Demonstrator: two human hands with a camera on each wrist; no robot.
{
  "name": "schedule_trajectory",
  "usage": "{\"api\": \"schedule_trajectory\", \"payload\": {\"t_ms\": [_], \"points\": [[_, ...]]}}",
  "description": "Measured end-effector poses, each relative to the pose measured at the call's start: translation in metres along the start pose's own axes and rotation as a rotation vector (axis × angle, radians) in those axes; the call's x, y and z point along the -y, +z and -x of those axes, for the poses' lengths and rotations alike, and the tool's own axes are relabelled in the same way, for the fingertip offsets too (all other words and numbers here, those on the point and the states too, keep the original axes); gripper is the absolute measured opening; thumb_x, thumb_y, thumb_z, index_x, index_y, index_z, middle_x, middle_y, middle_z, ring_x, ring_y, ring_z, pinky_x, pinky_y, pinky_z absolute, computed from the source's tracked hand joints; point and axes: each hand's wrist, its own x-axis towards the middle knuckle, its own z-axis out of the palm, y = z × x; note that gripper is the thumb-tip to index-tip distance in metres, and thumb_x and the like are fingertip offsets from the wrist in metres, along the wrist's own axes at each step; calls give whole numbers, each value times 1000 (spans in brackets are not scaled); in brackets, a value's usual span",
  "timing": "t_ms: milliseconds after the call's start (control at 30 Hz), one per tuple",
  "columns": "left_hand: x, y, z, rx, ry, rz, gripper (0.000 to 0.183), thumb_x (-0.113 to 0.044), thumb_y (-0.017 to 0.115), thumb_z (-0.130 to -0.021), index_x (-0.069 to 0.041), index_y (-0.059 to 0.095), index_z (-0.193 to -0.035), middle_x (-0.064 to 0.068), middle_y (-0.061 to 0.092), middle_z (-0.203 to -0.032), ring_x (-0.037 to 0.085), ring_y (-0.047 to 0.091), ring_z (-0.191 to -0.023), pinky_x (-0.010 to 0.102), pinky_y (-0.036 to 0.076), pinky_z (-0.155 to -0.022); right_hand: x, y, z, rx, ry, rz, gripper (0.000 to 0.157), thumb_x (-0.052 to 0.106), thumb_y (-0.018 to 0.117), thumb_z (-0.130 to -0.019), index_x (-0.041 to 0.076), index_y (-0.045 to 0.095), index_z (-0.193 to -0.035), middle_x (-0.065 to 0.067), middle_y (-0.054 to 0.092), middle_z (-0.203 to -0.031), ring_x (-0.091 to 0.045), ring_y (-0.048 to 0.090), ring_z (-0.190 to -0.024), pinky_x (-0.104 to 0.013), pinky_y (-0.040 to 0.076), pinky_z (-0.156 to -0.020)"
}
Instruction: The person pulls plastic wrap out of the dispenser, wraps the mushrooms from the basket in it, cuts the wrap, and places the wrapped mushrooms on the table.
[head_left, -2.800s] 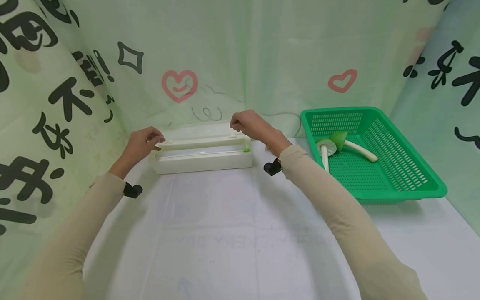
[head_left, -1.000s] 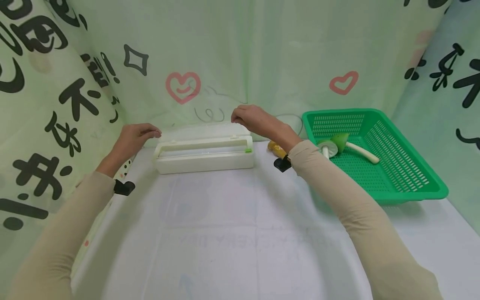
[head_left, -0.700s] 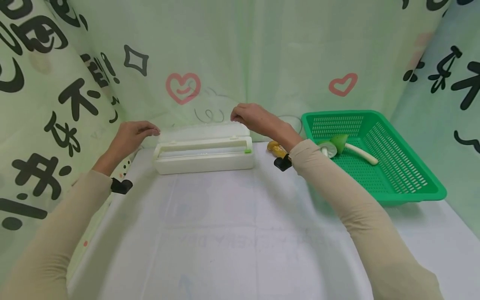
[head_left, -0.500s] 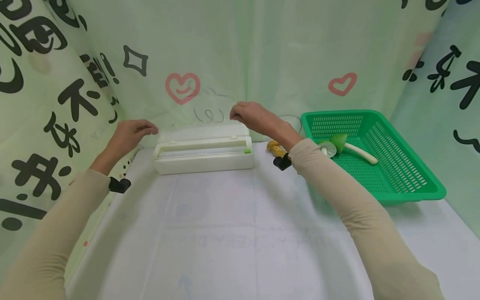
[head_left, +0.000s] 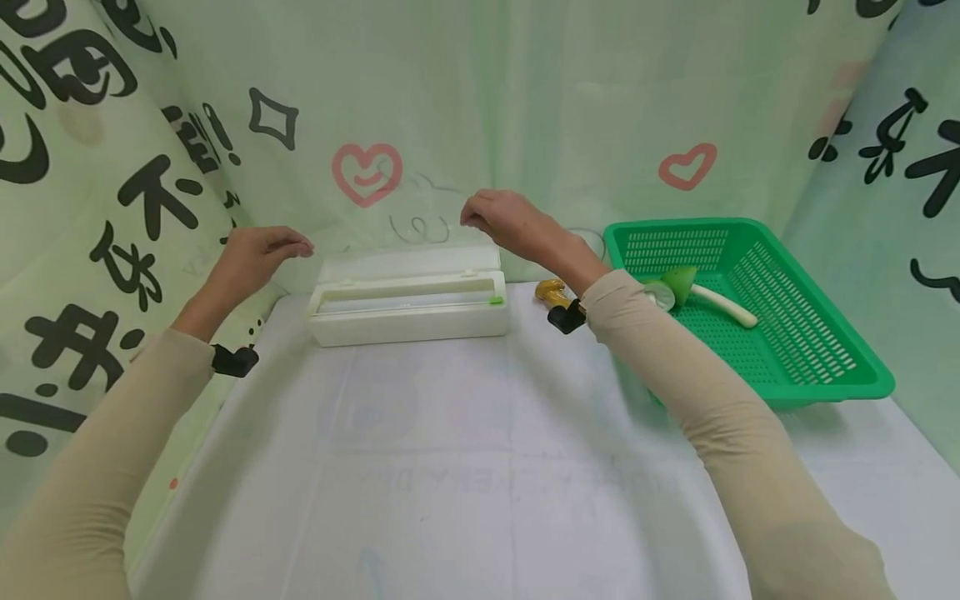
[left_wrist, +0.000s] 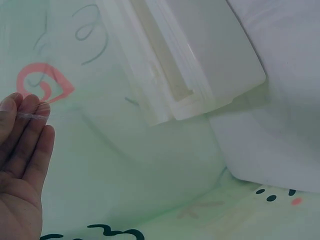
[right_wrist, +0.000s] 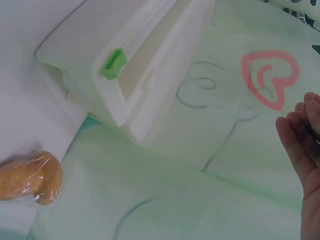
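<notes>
A white cling film dispenser (head_left: pixel 412 327) stands at the back of the table with its lid up and a green slider (head_left: pixel 496 301) at its right end. My left hand (head_left: pixel 255 258) is up beyond its left end, thumb and fingers pinching the clear cling film (left_wrist: pixel 33 116), whose bunched edge shows in the left wrist view. Above the dispenser's right end, my right hand (head_left: pixel 517 225) is raised with thumb and fingertips together on the film's other side. Between the hands the film is nearly invisible.
At right stands a green basket (head_left: pixel 817 390) holding a green cone-shaped piece (head_left: pixel 680 282) and a pale curved stalk (head_left: pixel 723 306). A golden-brown item in clear wrap (right_wrist: pixel 35 179) lies between basket and dispenser. Printed green curtains (head_left: pixel 570 108) close the back and sides.
Both hands have risen away from the dispenser, the left also drifting left. The golden-brown item has come into view beside my right wrist. The dispenser stays in place.
</notes>
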Motion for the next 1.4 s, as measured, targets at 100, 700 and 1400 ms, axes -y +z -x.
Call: {"api": "schedule_trajectory", "payload": {"t_ms": [100,700,1400], "points": [[-2,-3,0,1,-4,-1,24,-16,60,-104,1,73,-115,21,73,-114,35,67,-108,15,44,-84,2,-3,-1,-15,-2,7,17,5,60,-102,-3,68,-114,-15,70,-111,-28,67,-106,-34,55,-94],[-6,-18,-4,-60,77,-22,20,-16,64,-102,-2,76,-108,19,75,-108,-22,52,-85,8,41,-76,11,-13,-3,-97,-32,42,15,6,60,-102,-4,68,-110,-16,69,-108,-28,68,-104,-33,55,-92],[-17,-36,-5,-92,83,-43,23,-19,62,-103,-2,76,-112,20,74,-111,-25,49,-87,8,40,-77,22,-27,-7,-181,-31,34,15,6,61,-102,-5,67,-109,-16,71,-109,-28,68,-103,-33,55,-93]]}}
